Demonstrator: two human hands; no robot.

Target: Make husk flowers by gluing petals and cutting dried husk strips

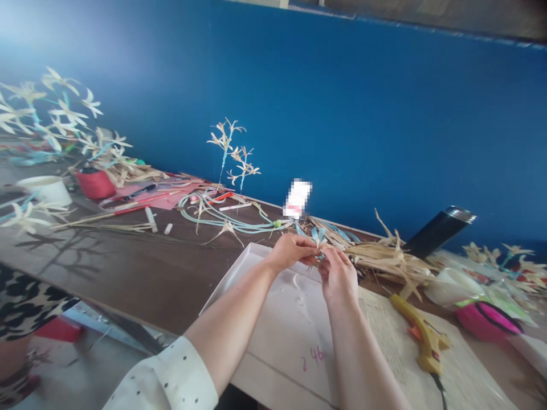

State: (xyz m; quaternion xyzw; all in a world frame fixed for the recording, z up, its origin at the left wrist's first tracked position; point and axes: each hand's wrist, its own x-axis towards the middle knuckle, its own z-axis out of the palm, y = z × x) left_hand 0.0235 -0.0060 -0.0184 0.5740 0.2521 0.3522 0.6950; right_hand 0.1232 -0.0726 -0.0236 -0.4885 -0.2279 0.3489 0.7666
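My left hand (293,250) and my right hand (339,277) meet above a white board (277,319) on the brown table. Both pinch a small light-blue flower of thin leaf strips (318,236) between their fingertips. The left hand's fingers curl round its left side, and the right hand's fingertips grip it from below. Just behind the hands lies a pile of dry straw-coloured leaves (384,256).
A yellow glue gun (421,333) lies on paper at the right, near a pink bowl (487,319) and a black flask (438,230). Finished straw flowers (233,148) stand by the blue wall. A red pot (94,182), white cup (47,189) and light-blue strips (222,219) sit left.
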